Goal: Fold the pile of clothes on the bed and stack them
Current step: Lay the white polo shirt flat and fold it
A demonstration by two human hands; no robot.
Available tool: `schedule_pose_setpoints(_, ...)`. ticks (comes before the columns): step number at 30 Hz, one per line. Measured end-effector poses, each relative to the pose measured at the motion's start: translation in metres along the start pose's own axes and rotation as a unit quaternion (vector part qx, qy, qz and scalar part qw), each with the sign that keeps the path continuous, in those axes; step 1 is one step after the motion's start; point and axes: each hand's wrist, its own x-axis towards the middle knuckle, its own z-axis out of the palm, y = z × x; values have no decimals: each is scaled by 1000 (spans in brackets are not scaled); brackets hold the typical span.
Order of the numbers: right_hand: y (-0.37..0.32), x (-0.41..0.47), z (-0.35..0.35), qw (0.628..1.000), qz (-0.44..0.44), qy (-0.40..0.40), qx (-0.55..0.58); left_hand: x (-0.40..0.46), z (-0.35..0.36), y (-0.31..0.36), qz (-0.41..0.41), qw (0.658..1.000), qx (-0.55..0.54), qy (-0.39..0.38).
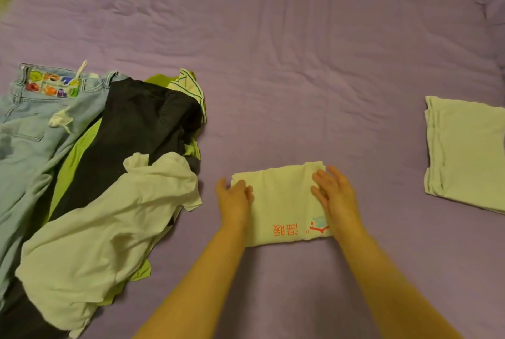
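Both hands, left hand (pixel 235 196) and right hand (pixel 334 191), lie flat and released on the folded shirt (pixel 281 204); soft, light cloth, best lifted from under both side edges.

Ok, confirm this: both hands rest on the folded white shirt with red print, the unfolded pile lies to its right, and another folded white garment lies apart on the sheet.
One thing is wrong: the head view shows the unfolded pile to the left of the folded white shirt, not its right. The rest holds: the left hand and right hand rest on it, and another folded white garment lies apart on the sheet.
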Motion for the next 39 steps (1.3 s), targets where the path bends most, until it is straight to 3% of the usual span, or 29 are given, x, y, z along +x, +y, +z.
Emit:
schedule_pose_setpoints(1, 10, -2, 1, 992, -55, -6, -113, -4, -2, -9, 101, 989, 106, 1)
schedule_pose_setpoints(3, 31, -5, 4, 934, -135, -45, -327, -14, -6, -29, 292, 910, 288, -63)
schedule_pose_setpoints(4, 39, -5, 8, 871, -176, -83, -451, -15, -8, -40, 366, 834, 397, -110)
schedule_pose_setpoints(6, 47, 2, 16, 689, -233, -133, -673, -8, -7, -59, 459, 639, 597, -157)
schedule_pose_setpoints(7, 47, 8, 19, 624, -259, -125, -727, -2, -5, -64, 466, 573, 657, -149)
schedule_pose_setpoints(8, 46, 15, 20, 592, -264, -114, -753, 6, -5, -65, 463, 545, 685, -138)
schedule_pose_setpoints(12, 49, 45, 12, 551, -235, -133, -790, 44, -11, -72, 427, 532, 721, -126)
schedule_pose_setpoints(17, 49, 68, 16, 529, -205, -131, -813, 62, -1, -68, 371, 539, 744, -138)
schedule_pose_setpoints(20, 33, 85, 23, 474, -217, -135, -842, 58, -5, -61, 384, 525, 745, -148)
schedule_pose_setpoints(22, 20, 92, 26, 446, -203, -178, -853, 52, -7, -55, 374, 529, 745, -162)
schedule_pose_setpoints(27, 6, 81, 28, 443, -198, -226, -845, 47, -20, -57, 282, 582, 753, -121)
schedule_pose_setpoints(30, 4, 71, 28, 501, -163, -225, -819, 32, -26, -57, 234, 607, 751, -112)
schedule_pose_setpoints(33, 5, 58, 13, 601, -90, -257, -751, 13, -26, -57, 163, 674, 715, -90)
schedule_pose_setpoints(36, 14, 43, -22, 778, 7, -271, -566, -9, -19, -65, 138, 723, 673, -74)
schedule_pose_setpoints(37, 15, 38, -35, 827, 27, -259, -499, -17, -13, -68, 141, 750, 643, -64)
schedule_pose_setpoints(39, 11, 31, -63, 886, 39, -224, -405, -32, 5, -73, 143, 828, 542, -31)
